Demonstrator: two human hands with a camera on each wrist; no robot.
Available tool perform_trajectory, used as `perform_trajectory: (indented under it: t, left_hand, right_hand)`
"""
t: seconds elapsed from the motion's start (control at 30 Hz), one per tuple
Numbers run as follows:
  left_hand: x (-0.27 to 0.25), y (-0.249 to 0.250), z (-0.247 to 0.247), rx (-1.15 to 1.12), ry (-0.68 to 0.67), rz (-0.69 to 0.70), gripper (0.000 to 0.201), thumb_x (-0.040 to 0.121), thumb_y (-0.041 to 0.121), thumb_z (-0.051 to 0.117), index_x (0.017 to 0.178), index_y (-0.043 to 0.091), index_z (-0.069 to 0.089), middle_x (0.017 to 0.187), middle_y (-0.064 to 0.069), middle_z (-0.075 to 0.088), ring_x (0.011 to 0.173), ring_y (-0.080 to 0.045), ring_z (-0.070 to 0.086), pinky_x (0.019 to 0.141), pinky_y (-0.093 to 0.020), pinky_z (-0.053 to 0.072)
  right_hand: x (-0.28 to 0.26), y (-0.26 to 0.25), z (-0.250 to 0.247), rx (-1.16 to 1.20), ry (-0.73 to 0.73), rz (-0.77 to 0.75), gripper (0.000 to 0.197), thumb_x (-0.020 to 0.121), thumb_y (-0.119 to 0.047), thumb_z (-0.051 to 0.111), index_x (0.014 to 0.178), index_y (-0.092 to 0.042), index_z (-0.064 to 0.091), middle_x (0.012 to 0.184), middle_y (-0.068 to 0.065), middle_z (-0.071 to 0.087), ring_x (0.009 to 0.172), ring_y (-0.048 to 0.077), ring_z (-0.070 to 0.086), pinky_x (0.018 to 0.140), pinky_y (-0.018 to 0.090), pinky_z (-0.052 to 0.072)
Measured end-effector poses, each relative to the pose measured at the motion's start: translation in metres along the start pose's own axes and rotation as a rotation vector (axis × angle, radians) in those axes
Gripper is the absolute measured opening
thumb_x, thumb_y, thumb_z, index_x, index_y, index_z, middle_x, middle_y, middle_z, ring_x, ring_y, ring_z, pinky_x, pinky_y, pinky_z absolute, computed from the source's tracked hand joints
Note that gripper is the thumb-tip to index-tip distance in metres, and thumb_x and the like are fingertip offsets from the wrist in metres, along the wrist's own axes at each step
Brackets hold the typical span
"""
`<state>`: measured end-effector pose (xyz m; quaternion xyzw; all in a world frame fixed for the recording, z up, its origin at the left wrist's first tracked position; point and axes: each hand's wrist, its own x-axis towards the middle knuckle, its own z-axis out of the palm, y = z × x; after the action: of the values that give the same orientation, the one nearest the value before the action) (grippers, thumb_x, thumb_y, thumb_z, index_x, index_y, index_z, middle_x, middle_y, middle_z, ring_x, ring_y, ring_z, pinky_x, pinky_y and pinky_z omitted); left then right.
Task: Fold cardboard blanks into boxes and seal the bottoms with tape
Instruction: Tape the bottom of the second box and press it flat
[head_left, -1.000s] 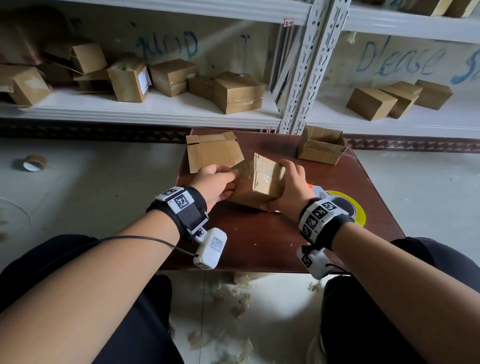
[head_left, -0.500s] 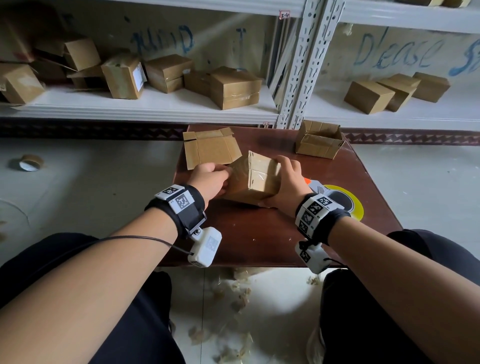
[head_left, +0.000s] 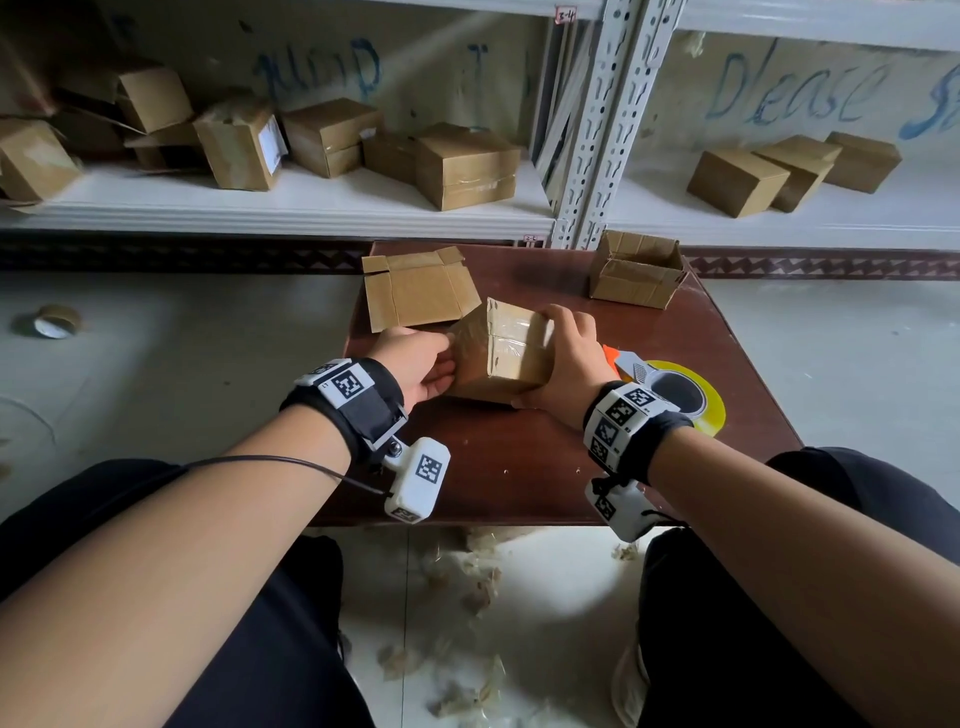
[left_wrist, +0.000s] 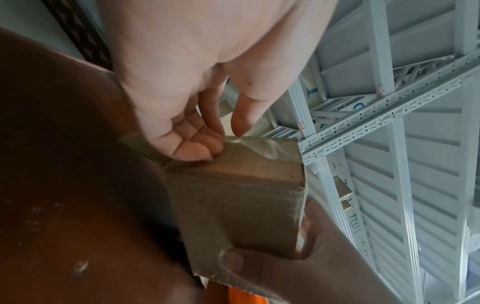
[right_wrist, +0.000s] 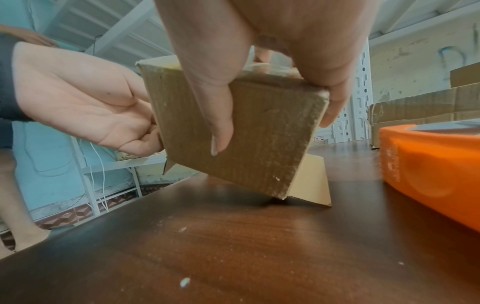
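Both hands on a tilted cardboard box at the middle of the counter (head_left: 519, 467).

The box (head_left: 501, 353), taped along its upper face, rests on one lower corner. The right hand (head_left: 569, 364) clasps it, thumb on the near face, fingers over the top. The left hand (head_left: 415, 361) presses curled fingertips (left_wrist: 192, 152) onto the tape at its left side. A flat blank (head_left: 418, 293) lies just behind the box; a tape dispenser (head_left: 670, 387) lies to the box's right.

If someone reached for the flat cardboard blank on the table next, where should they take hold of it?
Probably the flat blank's left edge, coming from the left: it reaches the table's left rim. The left hand and taped box crowd its near edge.
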<state>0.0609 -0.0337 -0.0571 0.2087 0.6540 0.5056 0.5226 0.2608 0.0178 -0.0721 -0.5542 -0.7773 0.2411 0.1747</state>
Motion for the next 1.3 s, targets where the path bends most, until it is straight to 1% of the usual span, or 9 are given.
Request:
perform_trajectory:
  t: [0.17,0.37,0.57,0.77,0.97,1.1,1.2,1.27,1.3]
  left_hand:
    - [0.0,-0.001,0.001,0.017,0.023,-0.035,0.008,0.1,0.009,0.058,0.105,0.013,0.063,0.085,-0.003,0.063,0.073,-0.016,0.059,0.065,-0.032,0.053]
    - [0.0,0.0,0.0,-0.053,0.016,-0.101,0.01,0.104,0.004,0.05,0.105,0.009,0.059,0.088,-0.008,0.062,0.077,-0.019,0.062,0.063,-0.034,0.052]
    - [-0.005,0.004,-0.005,-0.244,-0.038,-0.274,0.018,0.107,0.012,0.048,0.095,0.005,0.058,0.092,-0.01,0.058,0.083,-0.02,0.058,0.066,-0.034,0.051]
    - [-0.008,0.006,-0.005,-0.25,-0.039,-0.274,0.022,0.109,0.013,0.045,0.092,0.002,0.056,0.092,-0.014,0.061,0.081,-0.023,0.062,0.068,-0.034,0.054]
    - [-0.009,0.009,-0.006,-0.369,-0.047,-0.29,0.018,0.108,0.012,0.046,0.101,-0.002,0.056,0.097,-0.019,0.064,0.084,-0.026,0.066,0.065,-0.036,0.054]
    - [-0.012,0.011,-0.007,-0.502,-0.082,-0.351,0.012,0.106,0.009,0.048,0.107,0.0,0.056,0.1,-0.017,0.065,0.085,-0.025,0.066,0.069,-0.037,0.055]
    - [-0.015,0.008,-0.003,-0.612,-0.066,-0.37,0.008,0.104,0.007,0.053,0.106,0.0,0.058,0.1,-0.015,0.063,0.08,-0.023,0.063,0.072,-0.031,0.057]
    - [-0.015,0.008,0.0,-0.633,-0.054,-0.359,0.009,0.104,0.007,0.056,0.099,0.0,0.059,0.094,-0.012,0.062,0.074,-0.021,0.061,0.081,-0.024,0.056]
    - [-0.015,0.008,0.0,-0.619,-0.05,-0.348,0.01,0.103,0.009,0.059,0.095,0.002,0.06,0.09,-0.01,0.062,0.071,-0.018,0.059,0.079,-0.02,0.054]
  right_hand:
    - [-0.002,-0.003,0.0,-0.014,-0.005,0.0,0.12,0.054,-0.028,0.102,0.15,-0.033,0.03,0.147,0.004,0.031,0.128,0.034,0.047,0.108,0.051,0.047]
    - [-0.005,-0.005,0.001,-0.022,0.014,0.001,0.117,0.056,-0.027,0.1,0.15,-0.032,0.031,0.146,0.006,0.031,0.128,0.037,0.046,0.107,0.051,0.047]
    - [-0.006,-0.009,0.002,-0.031,0.012,0.007,0.115,0.058,-0.026,0.099,0.151,-0.031,0.031,0.147,0.007,0.03,0.129,0.04,0.044,0.108,0.05,0.045]
    - [-0.005,-0.011,0.006,-0.041,0.069,0.017,0.114,0.06,-0.024,0.098,0.151,-0.029,0.029,0.15,0.009,0.027,0.134,0.042,0.039,0.111,0.051,0.041]
    - [-0.004,-0.008,0.014,-0.055,0.187,-0.018,0.093,0.071,-0.012,0.08,0.146,-0.026,0.027,0.149,0.011,0.025,0.135,0.048,0.035,0.112,0.055,0.038]
    - [-0.003,-0.008,0.017,-0.047,0.226,-0.013,0.09,0.071,-0.009,0.076,0.145,-0.026,0.027,0.149,0.012,0.026,0.134,0.049,0.036,0.113,0.053,0.037]
    - [-0.002,-0.008,0.018,-0.05,0.237,-0.015,0.089,0.071,-0.01,0.075,0.145,-0.026,0.027,0.148,0.011,0.025,0.135,0.048,0.034,0.113,0.054,0.037]
    - [-0.002,-0.009,0.018,-0.049,0.248,-0.018,0.089,0.072,-0.009,0.074,0.145,-0.025,0.027,0.148,0.012,0.024,0.134,0.048,0.034,0.112,0.054,0.037]
    - [-0.002,-0.01,0.019,-0.046,0.254,-0.022,0.089,0.072,-0.008,0.074,0.145,-0.025,0.027,0.148,0.012,0.024,0.134,0.048,0.034,0.112,0.054,0.037]
